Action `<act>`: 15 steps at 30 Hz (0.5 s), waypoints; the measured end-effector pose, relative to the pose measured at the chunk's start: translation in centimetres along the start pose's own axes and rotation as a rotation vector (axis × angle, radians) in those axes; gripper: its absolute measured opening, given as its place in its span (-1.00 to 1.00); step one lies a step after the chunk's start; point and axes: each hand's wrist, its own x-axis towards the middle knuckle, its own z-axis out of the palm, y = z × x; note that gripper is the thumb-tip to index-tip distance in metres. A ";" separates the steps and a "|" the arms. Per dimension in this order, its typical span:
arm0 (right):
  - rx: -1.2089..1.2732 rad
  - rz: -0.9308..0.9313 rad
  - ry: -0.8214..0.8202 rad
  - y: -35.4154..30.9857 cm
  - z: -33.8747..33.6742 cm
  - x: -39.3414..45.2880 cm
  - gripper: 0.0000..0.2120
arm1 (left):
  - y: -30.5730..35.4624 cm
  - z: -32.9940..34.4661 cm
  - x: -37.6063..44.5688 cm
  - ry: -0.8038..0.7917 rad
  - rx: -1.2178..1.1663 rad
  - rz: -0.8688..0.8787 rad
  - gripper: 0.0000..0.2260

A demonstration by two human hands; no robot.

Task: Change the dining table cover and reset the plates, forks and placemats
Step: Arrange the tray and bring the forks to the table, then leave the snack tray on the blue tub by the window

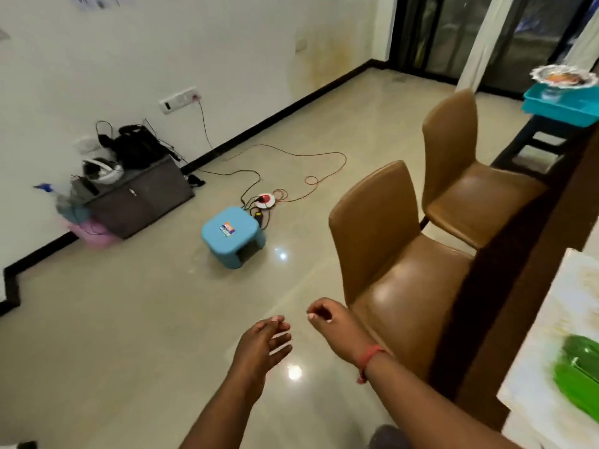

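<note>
The dining table (505,286) runs along the right edge as a dark wooden side. A pale patterned cover (551,322) lies on its near corner, and a green object (577,374) sits on that cover, blurred. My left hand (262,345) hovers over the floor with straight, spread fingers and holds nothing. My right hand (327,322), with a red thread at the wrist, hangs beside the near chair with loosely curled fingers and nothing in them. A plate (564,76) with a frilled rim rests in a teal tray (557,105) at the far right.
Two tan leather chairs (402,264) (470,183) stand tucked at the table's left side. On the glossy floor are a small blue stool (231,234), an extension reel (264,199) with orange and black cables, and a dark cabinet (142,196) piled with gear by the wall.
</note>
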 end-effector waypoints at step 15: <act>-0.555 0.020 -0.469 -6.8 6.3 28.2 -0.37 | 11.9 -9.7 20.5 0.029 1.158 0.132 -0.08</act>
